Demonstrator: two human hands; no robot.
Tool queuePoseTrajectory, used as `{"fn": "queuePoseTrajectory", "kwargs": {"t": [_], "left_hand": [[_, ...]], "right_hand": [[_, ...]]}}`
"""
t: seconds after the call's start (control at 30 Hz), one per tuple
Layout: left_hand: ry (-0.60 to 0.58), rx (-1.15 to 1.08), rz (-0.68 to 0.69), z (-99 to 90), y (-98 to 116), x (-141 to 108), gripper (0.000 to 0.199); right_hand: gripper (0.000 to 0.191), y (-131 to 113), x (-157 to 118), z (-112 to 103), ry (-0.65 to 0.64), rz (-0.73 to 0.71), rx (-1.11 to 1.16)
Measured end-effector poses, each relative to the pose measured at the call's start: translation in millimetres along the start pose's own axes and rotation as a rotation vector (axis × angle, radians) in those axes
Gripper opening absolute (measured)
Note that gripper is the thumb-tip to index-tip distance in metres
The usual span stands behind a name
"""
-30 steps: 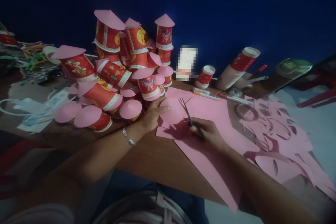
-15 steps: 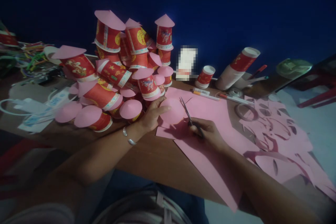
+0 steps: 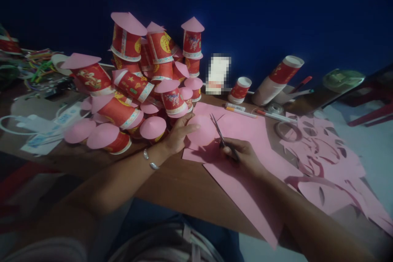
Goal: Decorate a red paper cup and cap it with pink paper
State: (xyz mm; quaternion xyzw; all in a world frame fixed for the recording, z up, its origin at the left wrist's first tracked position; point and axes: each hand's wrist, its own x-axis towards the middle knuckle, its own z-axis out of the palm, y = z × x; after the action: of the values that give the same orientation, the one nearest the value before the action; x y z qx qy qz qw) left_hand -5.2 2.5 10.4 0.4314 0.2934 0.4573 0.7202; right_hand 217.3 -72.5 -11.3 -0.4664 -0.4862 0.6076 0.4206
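My left hand (image 3: pixel 179 134) pinches the left edge of a round pink paper disc (image 3: pixel 202 130), thumb on top. In my right hand (image 3: pixel 241 153) is a pair of scissors (image 3: pixel 221 135), its fingers closed round the dark handles. The blades point up and away, slightly parted, beside the disc's right edge; whether they touch it I cannot tell. Under both hands lie large pink paper sheets (image 3: pixel 245 131). Just left of my left hand, a red paper cup with a pink cone roof (image 3: pixel 152 127) lies among several like it.
Stacked red cups with pink cones (image 3: pixel 127 41) rise at the back left. A power strip (image 3: pixel 52 127) lies far left. Behind the sheets are a red cup (image 3: pixel 241 90), a leaning cup stack (image 3: pixel 278 80) and markers (image 3: pixel 241 110). Tape (image 3: pixel 288 132) and paper offcuts (image 3: pixel 328 151) lie right.
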Motion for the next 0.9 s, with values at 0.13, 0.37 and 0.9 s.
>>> {"fn": "queuePoseTrajectory", "kwargs": {"t": [0.13,0.37,0.9], "left_hand": [[0.006,-0.003,-0.002,1.2,1,-1,0.035],[0.011,0.011,-0.01,0.0,0,1,0.036],[-0.007,0.001,0.067,5.4,1,1,0.029]], "right_hand": [[0.051,0,0,1,-0.006,-0.025,-0.005],[0.05,-1,1,-1,-0.024,-0.025,-0.035],[0.049,1,2,4,0.155,-0.091,-0.002]]}}
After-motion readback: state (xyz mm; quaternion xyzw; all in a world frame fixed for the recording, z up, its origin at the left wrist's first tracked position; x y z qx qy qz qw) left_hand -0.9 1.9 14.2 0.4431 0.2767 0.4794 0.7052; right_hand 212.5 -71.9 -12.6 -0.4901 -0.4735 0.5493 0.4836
